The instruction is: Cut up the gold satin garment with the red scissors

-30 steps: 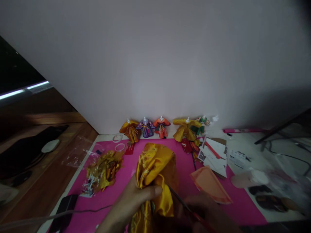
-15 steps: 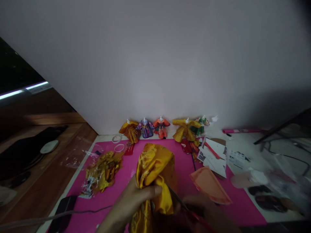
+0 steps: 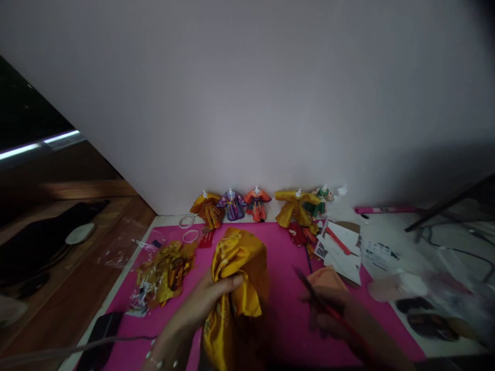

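Note:
My left hand (image 3: 216, 296) is closed around a bunched piece of shiny golden-yellow patterned fabric (image 3: 242, 257), its thumb pressed over a fold. The fabric stands up above my fingers and hangs down below them. To the right, and apart from the fabric, my right hand (image 3: 328, 314) is closed on what looks like red-handled scissors (image 3: 308, 283). Their dark blades point up and left, blurred by motion. Behind this hand lies an orange fabric piece (image 3: 328, 277), now partly covered.
A pink mat (image 3: 284, 288) covers the table. Golden scraps and clear plastic (image 3: 166, 270) lie left. Several small dressed doll figures stand along the wall, including a purple one (image 3: 232, 205). White papers (image 3: 342, 252) and a bottle (image 3: 398, 285) are right; a cable (image 3: 96, 342) crosses front left.
My right hand has drawn the scissors away from the fabric, to the right and slightly up, over the orange piece. My left hand and the golden fabric have shifted a little left.

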`<state>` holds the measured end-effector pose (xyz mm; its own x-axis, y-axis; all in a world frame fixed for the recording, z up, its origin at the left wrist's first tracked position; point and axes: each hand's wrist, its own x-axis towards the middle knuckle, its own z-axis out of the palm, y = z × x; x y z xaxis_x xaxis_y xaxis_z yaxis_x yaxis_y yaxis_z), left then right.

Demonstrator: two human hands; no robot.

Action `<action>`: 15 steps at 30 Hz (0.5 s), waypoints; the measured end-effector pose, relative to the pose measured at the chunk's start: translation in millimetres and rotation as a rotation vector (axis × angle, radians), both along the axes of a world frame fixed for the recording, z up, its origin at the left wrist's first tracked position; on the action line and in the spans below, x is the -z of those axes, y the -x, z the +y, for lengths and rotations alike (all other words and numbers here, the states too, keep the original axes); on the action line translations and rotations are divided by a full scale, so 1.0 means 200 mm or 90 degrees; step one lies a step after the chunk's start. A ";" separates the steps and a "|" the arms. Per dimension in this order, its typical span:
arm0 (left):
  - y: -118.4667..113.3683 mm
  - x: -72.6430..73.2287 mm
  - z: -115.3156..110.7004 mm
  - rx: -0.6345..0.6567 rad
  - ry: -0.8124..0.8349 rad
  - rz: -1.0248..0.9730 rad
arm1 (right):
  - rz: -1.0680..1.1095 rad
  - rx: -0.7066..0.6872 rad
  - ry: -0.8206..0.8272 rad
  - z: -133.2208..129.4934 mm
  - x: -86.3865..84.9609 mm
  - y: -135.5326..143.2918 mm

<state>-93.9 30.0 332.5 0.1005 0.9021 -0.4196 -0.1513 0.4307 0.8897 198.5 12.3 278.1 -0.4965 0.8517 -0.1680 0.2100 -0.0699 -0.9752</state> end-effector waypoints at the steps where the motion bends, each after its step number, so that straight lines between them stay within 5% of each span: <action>1: 0.01 0.02 0.01 0.023 0.010 -0.001 | -0.002 0.065 -0.014 0.02 0.00 0.00; 4: 0.01 0.07 0.05 0.121 0.021 0.015 | 0.016 0.193 -0.053 0.08 -0.02 0.04; 15: -0.03 0.06 0.11 0.315 -0.013 0.111 | 0.101 0.025 -0.131 0.29 -0.09 0.31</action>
